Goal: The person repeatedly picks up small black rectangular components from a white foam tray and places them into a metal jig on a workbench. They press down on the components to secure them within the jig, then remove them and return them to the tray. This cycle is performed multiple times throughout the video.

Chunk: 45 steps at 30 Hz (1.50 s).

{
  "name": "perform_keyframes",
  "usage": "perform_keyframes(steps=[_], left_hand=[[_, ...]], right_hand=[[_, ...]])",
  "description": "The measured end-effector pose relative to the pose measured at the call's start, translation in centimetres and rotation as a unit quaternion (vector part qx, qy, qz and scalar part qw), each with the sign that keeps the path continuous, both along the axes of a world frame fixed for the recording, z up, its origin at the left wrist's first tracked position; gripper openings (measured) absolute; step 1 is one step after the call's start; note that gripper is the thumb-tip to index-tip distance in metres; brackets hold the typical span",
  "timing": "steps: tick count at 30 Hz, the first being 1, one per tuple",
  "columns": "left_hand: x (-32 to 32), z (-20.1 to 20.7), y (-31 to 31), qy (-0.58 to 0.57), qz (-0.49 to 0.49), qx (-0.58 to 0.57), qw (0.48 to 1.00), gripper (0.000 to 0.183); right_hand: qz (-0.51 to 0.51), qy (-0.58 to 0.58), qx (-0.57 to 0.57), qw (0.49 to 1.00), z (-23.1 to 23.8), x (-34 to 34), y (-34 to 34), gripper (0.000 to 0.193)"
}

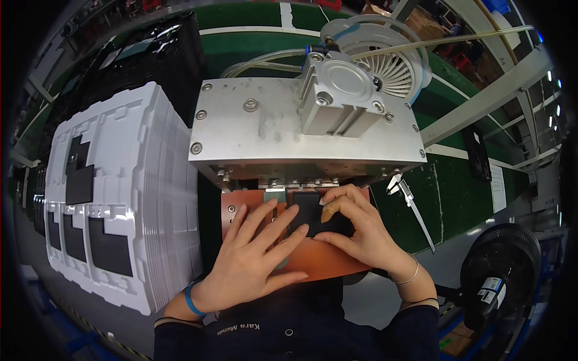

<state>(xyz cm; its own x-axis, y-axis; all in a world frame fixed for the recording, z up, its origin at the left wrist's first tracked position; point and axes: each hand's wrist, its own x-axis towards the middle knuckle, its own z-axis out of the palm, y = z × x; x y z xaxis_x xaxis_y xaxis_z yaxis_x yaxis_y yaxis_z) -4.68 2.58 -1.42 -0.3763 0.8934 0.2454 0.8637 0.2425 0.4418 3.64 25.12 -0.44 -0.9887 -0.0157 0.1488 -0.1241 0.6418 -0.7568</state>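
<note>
A dark black flat piece (306, 207) lies on the orange-brown plate (328, 259) under the front of a metal press. My left hand (250, 256) rests palm down over the plate's left part, fingers spread, with its index finger and thumb close to the black piece. At the piece's right side, my right hand (361, 231) has curled fingers, one wearing a tan finger cot (329, 210). Its fingertips meet the black piece at the edge; the exact grip is partly hidden. Between the left fingers shows a green strip (275, 195) on the plate.
The silver press (265, 138) with an air cylinder (343, 90) stands just ahead. To the left are stacked white trays (144, 198) holding black pieces (108, 246). A caliper (412, 207) lies right on the green bench (445, 204). Fans stand behind the press and at lower right.
</note>
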Motion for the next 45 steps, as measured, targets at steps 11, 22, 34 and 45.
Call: perform_keyframes(steps=[11,22,34,45], left_hand=[[3.6,1.2,-2.1,-0.335,0.124,0.294,0.887,0.055],[-10.5,13.6,-23.9,-0.056,0.482,0.341,0.805,0.047],[-20.4,7.7,-27.6,0.066,0.498,0.001,0.865,0.043],[-17.9,9.1,-27.7,0.063,0.33,-0.071,0.939,0.05]], right_hand=[[0.018,-0.064,-0.341,0.938,2.7,1.9,-3.6,0.033],[0.162,0.263,-0.097,0.946,6.4,-11.6,-15.2,0.023],[0.163,0.226,0.105,0.955,4.3,-20.5,-24.2,0.032],[0.156,0.301,-0.121,0.933,8.3,-18.9,-19.9,0.023]])
